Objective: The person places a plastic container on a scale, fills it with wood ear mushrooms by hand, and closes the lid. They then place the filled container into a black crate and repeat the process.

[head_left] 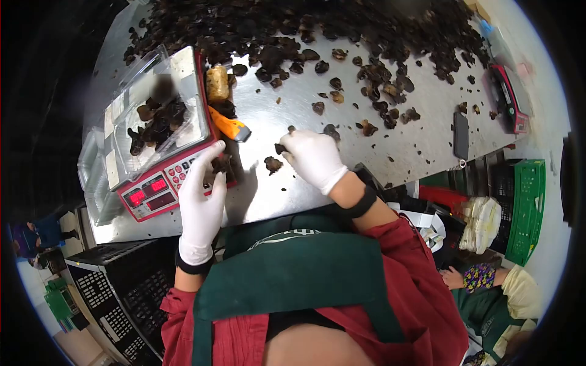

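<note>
My left hand (204, 198), in a white glove, is at the front edge of a red digital scale (160, 183). Its thumb and fingers curl around some brown wood ear mushroom (221, 166). To its right, my gloved right hand (313, 160) pinches a small dark wood ear piece (280, 148) above the metal table. A loose wood ear (273, 165) lies between the hands. On the scale sits a clear plastic tray (194, 125) with several dark wood ears (160, 125) inside. An orange utility knife (229, 126) rests beside the scale.
A big heap of wood ears (274, 24) covers the table's far side. Behind the knife stands a yellowish block (217, 84). Clear containers (97, 180) stack at left. A phone (461, 135) and second scale (510, 100) are right. A co-worker's hand (453, 278) shows lower right.
</note>
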Action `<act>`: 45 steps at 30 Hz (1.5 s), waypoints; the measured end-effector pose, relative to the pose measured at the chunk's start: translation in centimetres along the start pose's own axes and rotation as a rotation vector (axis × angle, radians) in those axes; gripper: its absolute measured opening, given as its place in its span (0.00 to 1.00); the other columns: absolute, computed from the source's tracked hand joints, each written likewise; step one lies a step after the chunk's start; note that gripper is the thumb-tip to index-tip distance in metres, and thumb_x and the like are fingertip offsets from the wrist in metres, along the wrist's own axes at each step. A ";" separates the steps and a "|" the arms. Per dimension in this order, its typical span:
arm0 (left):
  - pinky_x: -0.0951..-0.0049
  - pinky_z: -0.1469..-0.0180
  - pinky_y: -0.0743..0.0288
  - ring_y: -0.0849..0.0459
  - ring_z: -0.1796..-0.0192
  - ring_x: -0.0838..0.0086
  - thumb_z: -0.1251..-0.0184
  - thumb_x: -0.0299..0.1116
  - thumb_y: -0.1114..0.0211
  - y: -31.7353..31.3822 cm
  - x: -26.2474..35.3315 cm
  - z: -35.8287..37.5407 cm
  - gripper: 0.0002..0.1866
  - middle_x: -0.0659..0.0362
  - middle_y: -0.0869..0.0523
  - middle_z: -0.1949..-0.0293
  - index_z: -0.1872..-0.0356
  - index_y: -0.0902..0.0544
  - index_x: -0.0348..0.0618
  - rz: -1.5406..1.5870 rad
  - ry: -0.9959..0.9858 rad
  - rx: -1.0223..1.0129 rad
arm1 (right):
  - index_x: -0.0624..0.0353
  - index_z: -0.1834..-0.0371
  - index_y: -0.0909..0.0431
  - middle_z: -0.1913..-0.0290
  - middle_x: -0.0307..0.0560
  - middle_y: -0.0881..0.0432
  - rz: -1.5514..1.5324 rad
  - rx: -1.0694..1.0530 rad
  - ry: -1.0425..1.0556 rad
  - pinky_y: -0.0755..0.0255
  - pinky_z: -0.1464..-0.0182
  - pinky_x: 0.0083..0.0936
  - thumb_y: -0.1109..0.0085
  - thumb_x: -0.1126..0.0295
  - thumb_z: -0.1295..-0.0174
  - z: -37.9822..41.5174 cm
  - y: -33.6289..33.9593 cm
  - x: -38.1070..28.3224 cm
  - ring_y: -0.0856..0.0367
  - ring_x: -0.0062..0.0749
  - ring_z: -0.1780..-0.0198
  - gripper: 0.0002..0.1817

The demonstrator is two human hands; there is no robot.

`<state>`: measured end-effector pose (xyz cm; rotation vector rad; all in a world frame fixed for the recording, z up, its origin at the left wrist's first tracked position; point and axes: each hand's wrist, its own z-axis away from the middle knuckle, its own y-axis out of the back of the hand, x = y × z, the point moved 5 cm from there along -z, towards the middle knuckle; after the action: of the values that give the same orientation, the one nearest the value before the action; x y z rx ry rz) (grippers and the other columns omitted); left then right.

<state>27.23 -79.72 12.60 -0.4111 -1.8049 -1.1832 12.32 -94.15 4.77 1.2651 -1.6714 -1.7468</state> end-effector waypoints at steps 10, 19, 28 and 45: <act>0.76 0.58 0.25 0.18 0.64 0.75 0.40 0.15 0.34 5.6 0.0 1.2 0.12 0.57 0.13 0.63 0.57 0.16 0.38 -0.011 -0.122 0.173 | 0.59 0.57 0.16 0.63 0.52 0.13 -0.533 0.140 -0.019 0.19 0.59 0.30 0.32 0.69 0.41 -2.8 7.8 -2.6 0.12 0.42 0.62 0.11; 0.63 0.41 0.28 0.20 0.46 0.58 0.32 0.20 0.40 12.9 -0.9 -4.5 0.19 0.49 0.19 0.47 0.40 0.22 0.37 -0.516 -0.312 0.429 | 0.60 0.59 0.18 0.57 0.53 0.16 -0.625 0.231 0.431 0.27 0.43 0.40 0.33 0.62 0.45 -16.8 7.6 -16.7 0.18 0.49 0.50 0.15; 0.59 0.31 0.36 0.28 0.33 0.53 0.34 0.17 0.45 11.4 -3.5 -4.0 0.28 0.46 0.25 0.37 0.31 0.31 0.36 -0.506 -0.209 0.369 | 0.48 0.45 0.19 0.37 0.53 0.24 -0.453 0.382 0.330 0.33 0.33 0.43 0.31 0.58 0.51 -18.6 7.4 -8.1 0.27 0.51 0.36 0.27; 0.57 0.28 0.40 0.30 0.31 0.51 0.42 0.15 0.53 11.1 -5.4 -4.3 0.31 0.45 0.25 0.35 0.33 0.28 0.36 -0.421 -0.140 0.287 | 0.62 0.54 0.13 0.56 0.41 0.12 -0.829 0.192 -0.384 0.26 0.51 0.20 0.37 0.70 0.33 -16.4 2.1 16.6 0.18 0.21 0.57 0.10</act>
<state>39.80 -76.96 14.75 0.0593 -2.2169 -1.1669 16.69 -117.19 3.56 2.0144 -1.6533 -2.4632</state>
